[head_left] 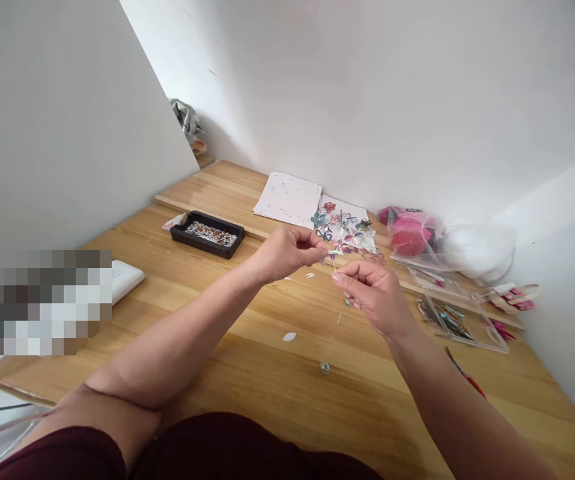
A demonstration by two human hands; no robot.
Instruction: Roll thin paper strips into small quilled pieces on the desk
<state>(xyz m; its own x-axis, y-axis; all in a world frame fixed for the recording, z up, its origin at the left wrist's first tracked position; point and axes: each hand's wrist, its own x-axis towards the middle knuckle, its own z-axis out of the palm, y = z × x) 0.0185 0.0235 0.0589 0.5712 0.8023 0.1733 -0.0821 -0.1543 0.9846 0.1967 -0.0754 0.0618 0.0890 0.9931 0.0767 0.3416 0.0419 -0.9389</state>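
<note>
Pinched in your left hand (292, 255): a small pale piece (336, 253). Your right hand (371, 290) pinches, apparently, its thread (334, 265). Raised ledge (232, 190) edges the table (262, 393) beyond; black tray (202, 245) well apart.

View config: 1 cam, head-worn, wearer's POV. Line of sight: fwd + down across desk (262, 393). FOV: wide. Btm edge: wearer's dark garment (247, 447), closest to lens. Forearms (182, 340) enter from lower L & R, converging at L hand (287, 257) & R hand (374, 290), mid-range, approx. ctr. Bkgd: white wall (367, 100) beyond desk; grey panel (57, 133) fills upper L.
</note>
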